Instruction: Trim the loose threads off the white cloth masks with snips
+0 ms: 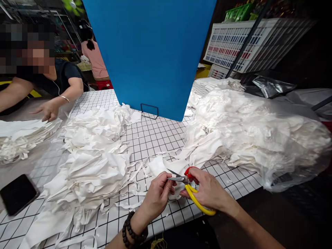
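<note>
My right hand [207,190] grips scissors [190,188] with red and yellow handles, blades pointing left and slightly apart. My left hand [158,195], with a dark bead bracelet on the wrist, pinches a piece of white cloth [160,165] right at the blade tips. Both hands hover over the near edge of a table covered in a white sheet with a black grid [153,136]. A heap of white cloth pieces [93,162] lies to the left of my hands.
A clear plastic bag full of white cloth [259,131] fills the right side. A tall blue panel [150,52] stands at the back centre. A black phone [18,193] lies at the left. A person sits at the far left, one hand [48,110] by stacked cloth [23,133].
</note>
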{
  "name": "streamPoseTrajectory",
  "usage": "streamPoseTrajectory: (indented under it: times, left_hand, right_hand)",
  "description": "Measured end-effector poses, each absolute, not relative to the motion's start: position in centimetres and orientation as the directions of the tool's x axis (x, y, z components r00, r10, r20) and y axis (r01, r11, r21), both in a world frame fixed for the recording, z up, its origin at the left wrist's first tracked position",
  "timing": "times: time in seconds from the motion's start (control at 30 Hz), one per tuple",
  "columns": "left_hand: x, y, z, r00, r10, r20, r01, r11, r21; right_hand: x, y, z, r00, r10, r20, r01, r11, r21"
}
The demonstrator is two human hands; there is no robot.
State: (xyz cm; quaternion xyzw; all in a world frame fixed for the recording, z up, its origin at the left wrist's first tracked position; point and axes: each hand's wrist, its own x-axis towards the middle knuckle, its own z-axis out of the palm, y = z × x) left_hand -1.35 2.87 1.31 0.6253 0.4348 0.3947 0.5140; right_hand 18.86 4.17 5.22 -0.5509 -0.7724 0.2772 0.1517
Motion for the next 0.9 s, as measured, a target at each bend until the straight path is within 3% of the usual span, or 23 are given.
streamPoseTrajectory:
  times: [0.27, 0.73, 0.9]
  left_hand:
    - [-1.69, 2.62, 1.75, 0.341, 0.940, 0.022, 0.154, -0.079, 0.985]
    - [-2.02, 2.48, 1.89, 0.395, 0.919, 0.001, 0.095, -0.042, 0.995]
    - [-2.24, 2.36, 1.99, 0.404, 0.914, -0.023, 0.075, -0.008, 0.997]
  right_hand:
    - [19.09, 4.12, 5.16, -0.342, 0.931, -0.129, 0.795, 0.214, -0.568]
    - [19.71, 3.91, 4.56, -0.381, 0.921, -0.081, 0.825, 0.299, -0.479]
    - [19.56, 3.98, 4.62, -0.401, 0.915, -0.044, 0.800, 0.326, -0.504]
